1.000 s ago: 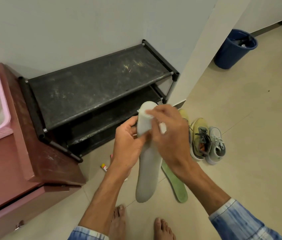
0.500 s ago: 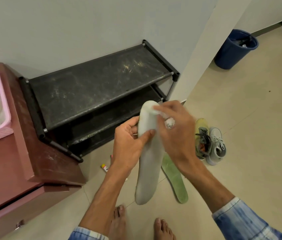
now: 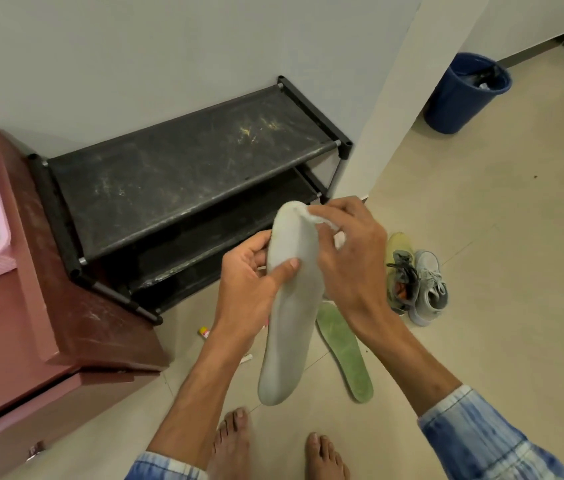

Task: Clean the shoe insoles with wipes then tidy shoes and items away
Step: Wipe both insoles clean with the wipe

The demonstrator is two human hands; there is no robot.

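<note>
Head view: left hand (image 3: 249, 271) is gripping the grey insole (image 3: 284, 341) around its upper third, thumb across the face. The insole is hanging near upright in mid-air, long axis running from the shoe rack (image 3: 187, 174) down toward the feet. Right hand (image 3: 353, 258) is pinching a wipe (image 3: 318, 218) against the top end. The unwiped length is lying below the wipe, so I'd judge the next stroke runs downward. Green insole (image 3: 343, 348) is lying on the floor beside the shoes (image 3: 415, 285).

Shoe rack (image 3: 187, 174) close ahead, cabinet (image 3: 66, 323) left, shoes (image 3: 419, 282) and green insole (image 3: 343, 344) right; open floor (image 3: 509, 271) beyond.
</note>
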